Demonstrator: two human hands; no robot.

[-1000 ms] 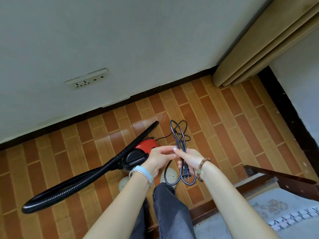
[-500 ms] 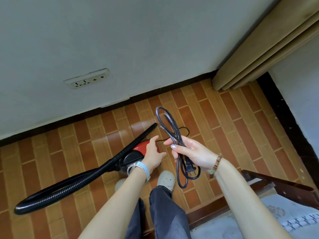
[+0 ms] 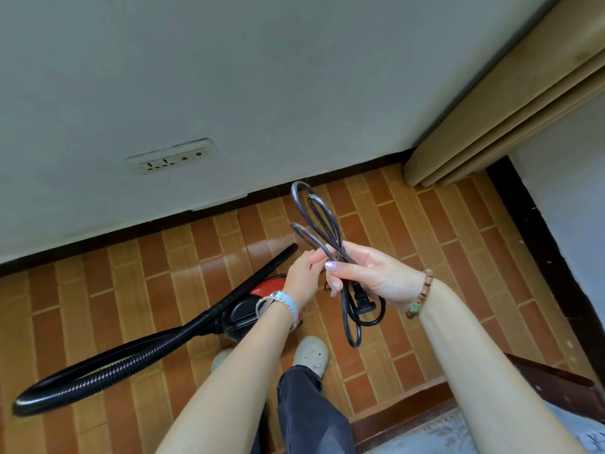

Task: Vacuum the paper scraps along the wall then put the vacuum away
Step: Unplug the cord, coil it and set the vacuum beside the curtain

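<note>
Behind the left hand (image 3: 302, 279), cord (image 3: 328, 224) and vacuum (image 3: 264, 289) are partly hidden

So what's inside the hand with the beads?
The right hand grips a looped black cord, its plug hanging below. The fingers cover where the loops bunch together.

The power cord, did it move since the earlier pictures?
Yes. The right hand lifted the looped power cord higher, toward the wall, with the plug dangling below. The left hand rose from beside the red vacuum cleaner to pinch the cord. The vacuum cleaner and its black hose stayed on the floor.
</note>
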